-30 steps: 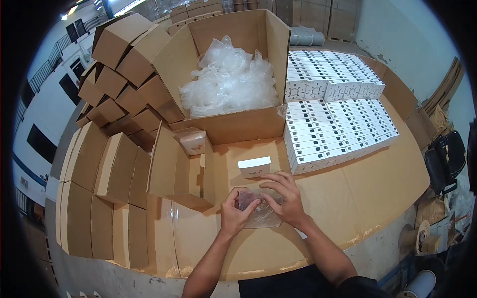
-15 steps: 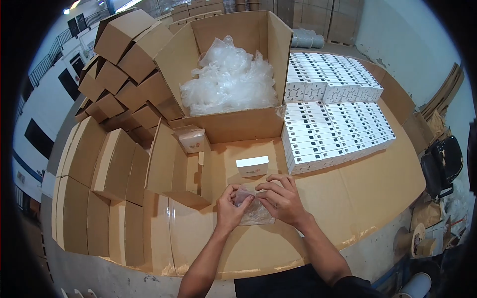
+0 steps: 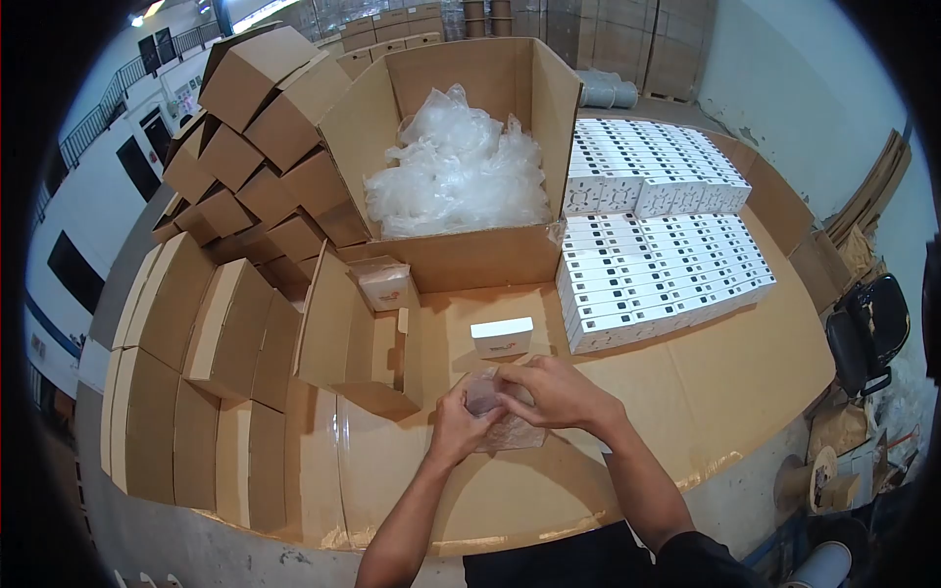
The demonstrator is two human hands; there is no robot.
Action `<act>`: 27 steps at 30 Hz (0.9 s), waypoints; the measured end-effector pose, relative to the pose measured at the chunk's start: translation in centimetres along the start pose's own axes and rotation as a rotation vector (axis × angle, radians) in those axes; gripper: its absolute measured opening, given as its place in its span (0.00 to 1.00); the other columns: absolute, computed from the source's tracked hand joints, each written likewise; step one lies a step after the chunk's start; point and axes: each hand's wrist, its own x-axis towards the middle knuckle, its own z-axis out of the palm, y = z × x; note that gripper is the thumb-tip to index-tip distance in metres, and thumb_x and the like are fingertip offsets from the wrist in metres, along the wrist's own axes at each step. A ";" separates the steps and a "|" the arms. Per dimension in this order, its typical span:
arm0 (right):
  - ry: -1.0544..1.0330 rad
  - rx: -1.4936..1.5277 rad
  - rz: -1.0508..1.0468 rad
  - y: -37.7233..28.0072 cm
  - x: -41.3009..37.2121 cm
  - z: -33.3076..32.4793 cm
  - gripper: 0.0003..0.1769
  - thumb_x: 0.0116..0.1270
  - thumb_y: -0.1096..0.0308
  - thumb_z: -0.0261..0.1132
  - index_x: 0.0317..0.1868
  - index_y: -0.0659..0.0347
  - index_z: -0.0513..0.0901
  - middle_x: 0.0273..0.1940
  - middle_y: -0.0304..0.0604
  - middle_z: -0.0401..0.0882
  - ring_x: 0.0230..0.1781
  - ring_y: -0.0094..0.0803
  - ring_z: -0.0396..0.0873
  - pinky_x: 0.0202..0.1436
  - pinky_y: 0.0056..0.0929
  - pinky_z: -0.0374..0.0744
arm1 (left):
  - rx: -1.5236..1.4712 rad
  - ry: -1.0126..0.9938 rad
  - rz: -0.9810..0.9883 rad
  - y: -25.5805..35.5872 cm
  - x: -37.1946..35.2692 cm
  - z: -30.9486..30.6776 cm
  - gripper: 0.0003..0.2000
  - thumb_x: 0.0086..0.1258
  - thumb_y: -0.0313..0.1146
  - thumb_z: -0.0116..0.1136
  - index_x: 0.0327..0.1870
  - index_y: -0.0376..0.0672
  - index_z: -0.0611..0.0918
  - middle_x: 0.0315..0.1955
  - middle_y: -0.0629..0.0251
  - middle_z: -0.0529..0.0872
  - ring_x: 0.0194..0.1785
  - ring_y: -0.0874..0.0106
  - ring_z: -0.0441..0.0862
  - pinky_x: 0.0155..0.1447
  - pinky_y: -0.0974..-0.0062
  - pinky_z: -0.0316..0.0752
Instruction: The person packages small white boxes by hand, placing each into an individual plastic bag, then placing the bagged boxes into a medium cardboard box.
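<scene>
Between my two hands is a clear plastic bag [image 3: 512,436], its mouth toward the far side and its lower part lying on the cardboard-covered table. My left hand [image 3: 461,423] pinches the bag's left edge between thumb and fingers. On the other side my right hand [image 3: 564,394] has its fingers curled at the bag's mouth, gripping the right edge. The mouth looks spread into a rounded gap. Just beyond my hands a small white box [image 3: 502,338] with a printed logo stands on the table, touched by neither hand.
A large carton [image 3: 480,257] of loose plastic bags stands at the back. Left of my hands an open carton [image 3: 353,363] holds a bagged white box [image 3: 385,286]. White boxes [image 3: 667,284] are stacked in rows at right. Brown cartons [image 3: 147,421] pile up at far left.
My right hand has moved in over the bag's mouth and turned, its fingers now curled at the edge. The bag's mouth appears wider. The white box stays standing; the whole view has shifted slightly.
</scene>
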 end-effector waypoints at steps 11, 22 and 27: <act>0.227 0.098 -0.113 1.5 0.3 0.6 0.11 0.71 0.74 0.62 0.52 0.62 0.83 0.42 0.50 0.87 0.44 0.46 0.86 0.50 0.41 0.81 | -0.062 -0.079 -0.148 1.2 -0.2 -0.5 0.21 0.60 0.27 0.78 0.53 0.38 0.81 0.44 0.64 0.89 0.48 0.75 0.86 0.55 0.72 0.81; 0.668 0.247 -0.021 4.6 1.2 2.5 0.21 0.70 0.85 0.59 0.60 0.61 0.83 0.62 0.48 0.81 0.63 0.38 0.79 0.58 0.31 0.81 | -0.195 -0.030 -0.148 0.5 0.2 -0.7 0.24 0.61 0.28 0.78 0.57 0.35 0.82 0.48 0.60 0.90 0.51 0.72 0.88 0.59 0.71 0.81; 0.660 0.242 -0.015 6.4 1.6 3.2 0.19 0.67 0.85 0.64 0.58 0.62 0.84 0.57 0.47 0.85 0.55 0.36 0.84 0.53 0.29 0.83 | -0.198 -0.011 -0.133 0.1 0.2 -0.7 0.23 0.62 0.28 0.77 0.57 0.34 0.81 0.48 0.59 0.90 0.51 0.71 0.88 0.59 0.71 0.81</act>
